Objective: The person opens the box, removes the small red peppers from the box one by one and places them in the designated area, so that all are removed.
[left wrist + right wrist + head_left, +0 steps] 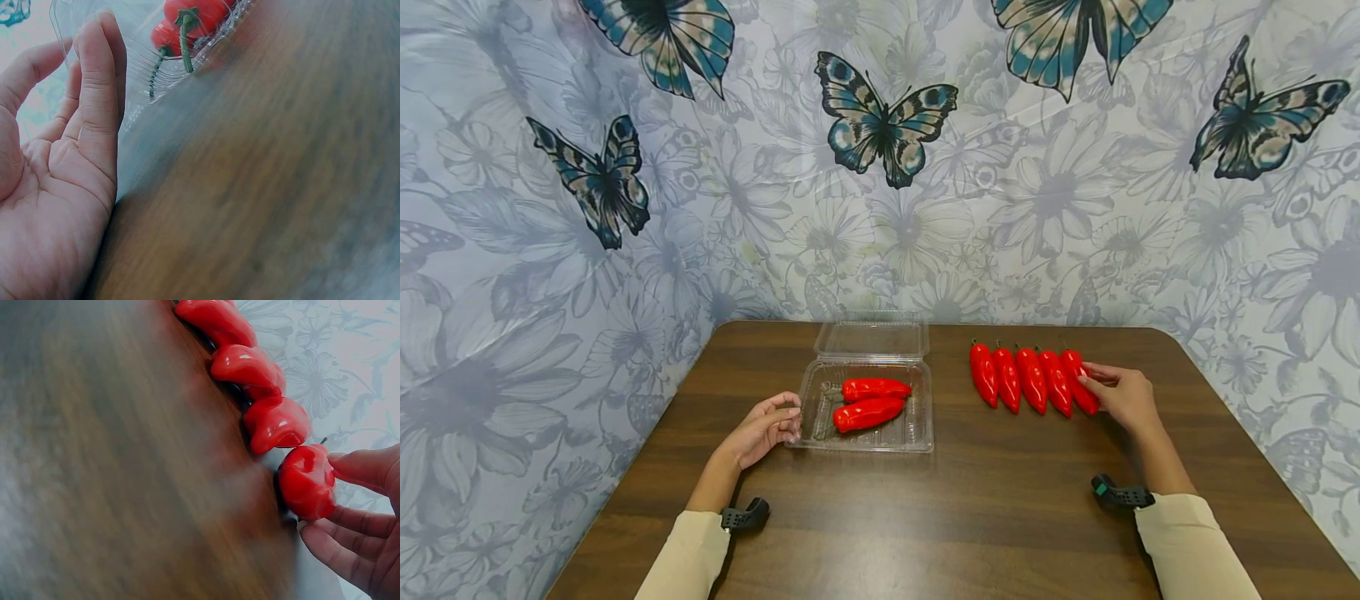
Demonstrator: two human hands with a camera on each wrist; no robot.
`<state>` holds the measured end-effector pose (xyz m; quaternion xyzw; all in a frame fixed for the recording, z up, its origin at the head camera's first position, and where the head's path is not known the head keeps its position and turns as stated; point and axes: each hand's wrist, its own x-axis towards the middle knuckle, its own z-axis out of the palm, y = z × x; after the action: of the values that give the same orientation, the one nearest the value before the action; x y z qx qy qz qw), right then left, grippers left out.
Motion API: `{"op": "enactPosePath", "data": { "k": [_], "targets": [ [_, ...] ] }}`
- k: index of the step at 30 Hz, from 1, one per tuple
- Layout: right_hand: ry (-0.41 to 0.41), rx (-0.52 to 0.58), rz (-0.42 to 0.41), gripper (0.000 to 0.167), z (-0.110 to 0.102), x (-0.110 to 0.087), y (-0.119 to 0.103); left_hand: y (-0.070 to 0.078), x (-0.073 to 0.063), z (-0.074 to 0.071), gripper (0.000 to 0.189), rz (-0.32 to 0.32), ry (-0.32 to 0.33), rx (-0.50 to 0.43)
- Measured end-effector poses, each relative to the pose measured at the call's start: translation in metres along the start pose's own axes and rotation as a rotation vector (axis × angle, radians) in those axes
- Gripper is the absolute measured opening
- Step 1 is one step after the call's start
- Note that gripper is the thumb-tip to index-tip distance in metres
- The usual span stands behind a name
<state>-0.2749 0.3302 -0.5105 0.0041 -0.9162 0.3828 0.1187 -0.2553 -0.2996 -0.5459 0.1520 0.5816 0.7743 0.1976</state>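
A clear plastic clamshell container (917, 425) stands on the table with its lid raised toward the wall. Two glossy red chili peppers (871, 413) lie side by side in its base, green stems pointing left. My left hand (765, 429) pinches the container's left rim between thumb and fingers; the left wrist view shows the fingertips (94, 37) at the clear wall. To the right, several more red peppers (1032, 381) lie in a row, stems toward the wall. My right hand (1123, 396) grips the rightmost pepper (306, 481), thumb on one side and fingers on the other.
The brown wooden table (880, 517) ends at a wall hung with butterfly-and-flower cloth (880, 233). The raised container lid (872, 336) reaches past the table's back edge in the head view. Each wrist wears a black band (747, 515).
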Motion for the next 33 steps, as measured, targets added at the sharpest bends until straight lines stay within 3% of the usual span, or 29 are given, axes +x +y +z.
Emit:
{"op": "enactPosePath", "data": {
  "k": [6, 12, 33],
  "targets": [
    [-0.014, 0.093, 0.004, 0.042, -0.003, -0.001, 0.001, 0.001, 0.000, 0.001, 0.017, 0.002, -0.009, -0.003],
    [-0.001, 0.115, -0.007, 0.040, -0.006, -0.001, 0.002, 0.002, 0.001, 0.000, 0.012, 0.007, -0.009, -0.003],
    [0.173, 0.051, -0.105, 0.036, -0.019, -0.001, -0.016, -0.002, 0.000, -0.002, 0.021, -0.004, 0.002, 0.007]
  ]
}}
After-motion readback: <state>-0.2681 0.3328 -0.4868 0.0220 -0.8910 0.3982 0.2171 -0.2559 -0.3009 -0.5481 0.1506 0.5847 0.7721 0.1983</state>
